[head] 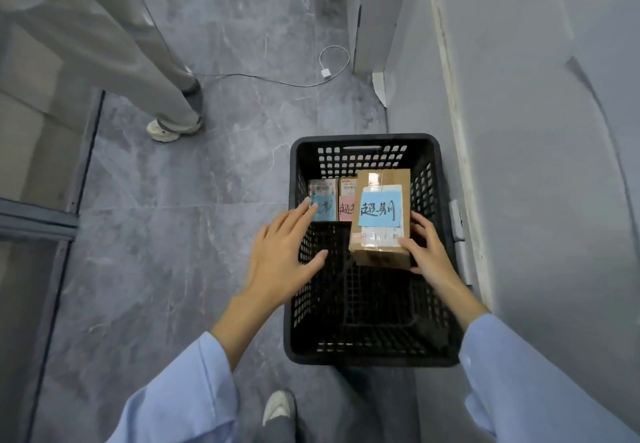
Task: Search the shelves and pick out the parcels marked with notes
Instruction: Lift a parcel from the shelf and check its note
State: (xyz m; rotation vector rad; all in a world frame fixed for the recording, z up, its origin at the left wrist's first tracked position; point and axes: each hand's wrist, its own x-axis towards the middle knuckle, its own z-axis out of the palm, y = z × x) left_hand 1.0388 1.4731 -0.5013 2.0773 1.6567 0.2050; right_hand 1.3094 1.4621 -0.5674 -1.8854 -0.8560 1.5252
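Head: marble floor (225, 44); black crate (363, 138); parcel (379, 239)

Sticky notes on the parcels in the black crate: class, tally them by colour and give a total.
Blue: 2 (large blue note on the held parcel, small blue note)
Pink: 1 (pink note)
Total: 3
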